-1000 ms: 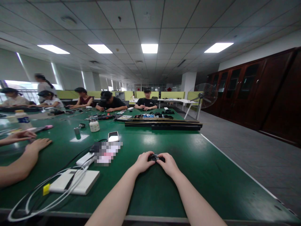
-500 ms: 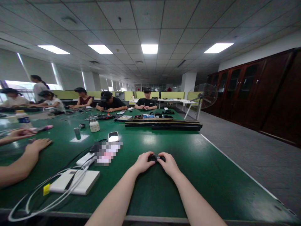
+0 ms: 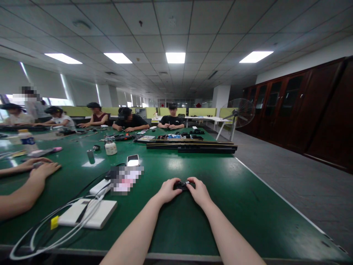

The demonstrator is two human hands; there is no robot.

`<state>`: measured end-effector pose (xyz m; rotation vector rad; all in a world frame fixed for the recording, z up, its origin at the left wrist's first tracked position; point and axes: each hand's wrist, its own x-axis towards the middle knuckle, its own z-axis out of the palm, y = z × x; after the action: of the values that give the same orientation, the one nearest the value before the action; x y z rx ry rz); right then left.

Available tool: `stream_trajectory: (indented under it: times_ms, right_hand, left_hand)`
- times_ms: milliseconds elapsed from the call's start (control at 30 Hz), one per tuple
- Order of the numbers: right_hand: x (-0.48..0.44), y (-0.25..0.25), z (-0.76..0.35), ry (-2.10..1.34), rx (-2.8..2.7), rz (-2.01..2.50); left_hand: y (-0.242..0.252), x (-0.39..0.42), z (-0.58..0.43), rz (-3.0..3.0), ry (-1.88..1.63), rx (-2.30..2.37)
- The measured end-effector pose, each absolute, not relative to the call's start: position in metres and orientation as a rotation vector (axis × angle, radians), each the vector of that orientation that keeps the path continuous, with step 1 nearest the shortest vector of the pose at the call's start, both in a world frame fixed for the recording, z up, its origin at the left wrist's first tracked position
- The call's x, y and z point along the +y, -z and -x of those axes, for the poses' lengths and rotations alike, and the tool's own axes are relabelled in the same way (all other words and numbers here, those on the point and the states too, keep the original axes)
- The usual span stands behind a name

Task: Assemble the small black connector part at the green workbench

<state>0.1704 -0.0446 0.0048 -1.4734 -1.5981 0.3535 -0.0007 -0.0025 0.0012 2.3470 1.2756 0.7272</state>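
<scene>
A small black object point(image 3: 180, 186), perhaps a plastic device, lies low at the tabletop between my two hands. My left hand point(image 3: 167, 190) is closed on its left end, thumb in front and fingers behind. At its right end, a small light-grey piece point(image 3: 187, 182) shows by the fingertips of my right hand point(image 3: 199, 191). That hand is closed in a pinch there, with thumb and forefinger close together. My fingers hide part of the object, and its exact kind is too small to make out. Both forearms rest over the green table point(image 3: 234, 221).
To my left are a white box point(image 3: 106, 215) with cables, a phone point(image 3: 132, 160), a jar point(image 3: 110, 148) and a co-worker's hands point(image 3: 45, 169). Long black bars point(image 3: 193, 147) lie across the table farther off. Several people sit beyond. A fan point(image 3: 242, 112) stands at right.
My right fingers have shifted slightly up at the object's right end, and the light-grey piece is now tilted. My left hand stays put. The co-worker's hands at left have come together.
</scene>
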Motion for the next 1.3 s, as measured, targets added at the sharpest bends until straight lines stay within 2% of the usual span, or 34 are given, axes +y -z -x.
stream_trajectory:
  times_ms: [1300]
  right_hand:
    - [-0.0425,-0.0066,-0.1743,-0.277,-1.485,1.409]
  left_hand:
    - [-0.0010,-0.0027,0.0014,-2.310,-0.725,1.271]
